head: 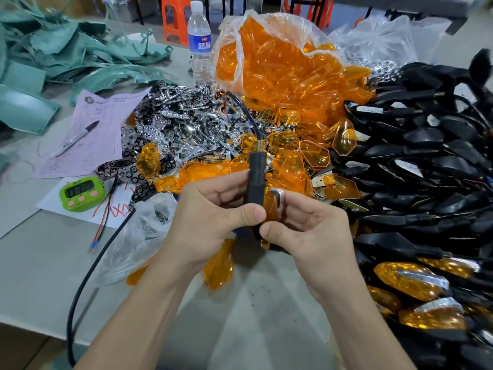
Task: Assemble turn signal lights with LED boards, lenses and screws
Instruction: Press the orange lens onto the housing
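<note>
My left hand (210,217) grips a black turn signal housing (255,182) by its stem, which stands upright with a black cable running up out of it. My right hand (306,231) holds the same light from the other side, its thumb pressed on the lower edge near an orange lens and a chrome reflector piece (278,198). Behind my hands lies a heap of chrome reflectors and LED boards (184,129). Loose orange lenses (293,158) are scattered around it. A plastic bag of screws (149,222) sits just left of my left hand.
A big clear bag of orange lenses (277,62) stands at the back. Black housings (426,161) pile up on the right, with finished lights (410,279) at the near right. A green timer (81,193), pink paper with a marker (77,138), a water bottle (199,41) and green scraps (66,49) lie left.
</note>
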The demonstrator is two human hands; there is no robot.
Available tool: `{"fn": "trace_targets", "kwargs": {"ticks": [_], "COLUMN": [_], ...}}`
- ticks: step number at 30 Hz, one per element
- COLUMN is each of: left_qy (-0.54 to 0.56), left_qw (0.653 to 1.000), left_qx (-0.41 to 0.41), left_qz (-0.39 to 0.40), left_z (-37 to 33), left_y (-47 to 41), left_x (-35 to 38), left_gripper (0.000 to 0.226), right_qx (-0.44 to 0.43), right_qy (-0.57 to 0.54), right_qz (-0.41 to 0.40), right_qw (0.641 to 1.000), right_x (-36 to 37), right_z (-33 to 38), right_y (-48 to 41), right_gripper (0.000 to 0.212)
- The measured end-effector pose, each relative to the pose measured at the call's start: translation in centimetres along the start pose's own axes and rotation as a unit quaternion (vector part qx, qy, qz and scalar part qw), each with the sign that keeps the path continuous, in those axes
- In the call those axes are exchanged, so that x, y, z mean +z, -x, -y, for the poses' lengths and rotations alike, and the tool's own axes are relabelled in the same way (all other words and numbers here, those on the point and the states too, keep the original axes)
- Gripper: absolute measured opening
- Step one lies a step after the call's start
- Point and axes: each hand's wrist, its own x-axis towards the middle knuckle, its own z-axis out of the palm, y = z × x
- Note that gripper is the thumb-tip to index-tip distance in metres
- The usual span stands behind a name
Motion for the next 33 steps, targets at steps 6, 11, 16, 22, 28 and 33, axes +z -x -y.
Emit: {"fn": "trace_targets", "kwargs": {"ticks": [6,11,16,22,28,33], "left_qy": [0.081,0.099,0.123,0.138,0.148,0.129], "left_qw": [0.996,0.994,0.992,0.989,0.988,0.991], "left_qx": [-0.031,-0.04,-0.04,-0.043,-0.04,-0.036], "left_qz": [0.003,-0.024,-0.014,-0.02,-0.013,-0.012], "left_z": [0.3,0.5,0.4,0.5,0.5,0.5], "left_y": [0.3,0.4,0.5,0.6,0.6,0.6], "left_x": [0.4,0.5,0.7,0.7,0.8,0.8], "left_gripper": [0.079,0.089,0.086,0.082,0.076,0.076], "right_qx": [-0.032,-0.042,-0.03,-0.021,0.007,0.013], "right_qy": [0.003,0.001,0.015,0.059,0.065,0.094], "right_qz": [-0.003,0.001,0.001,-0.005,-0.026,-0.022], "right_qw": [0.999,0.999,0.999,0.998,0.998,0.995], "right_x": [-0.9,-1.6,-1.5,-1.2,-1.2,-0.9], "right_z": [1.0,1.3,1.3,1.3,1.2,1.5], "right_y": [-0.2,-0.3,-0.4,-0.1,-0.1,0.0], "right_gripper": [0.043,0.042,0.04,0.044,0.06,0.053]}}
